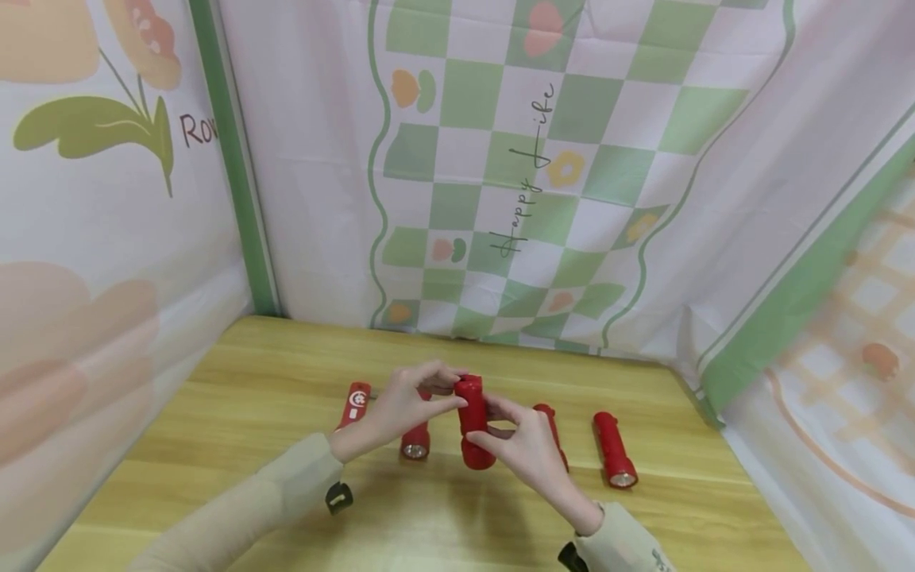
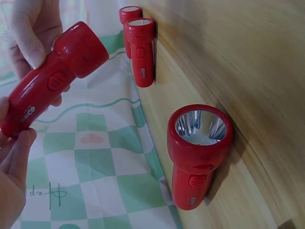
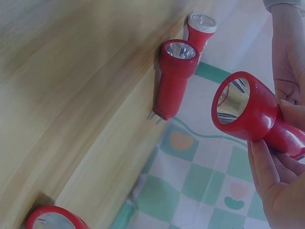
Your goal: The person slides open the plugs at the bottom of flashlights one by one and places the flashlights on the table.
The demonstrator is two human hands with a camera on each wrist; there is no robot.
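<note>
A red flashlight is held above the table between both hands, its lamp end down toward me. The left hand pinches its tail end between thumb and fingers. Lower down, the right hand grips the body near the wide head. The left wrist view shows the flashlight's side switch and a small white logo. Its reflector shows in the right wrist view. Behind the left hand lies another red flashlight, partly covered; two metal prongs stick out of its tail in the right wrist view.
More flashlights lie on the wooden table: a red one with white markings at the left, a red one partly behind the right hand, and another red one at the right. Patterned cloth hangs around the table.
</note>
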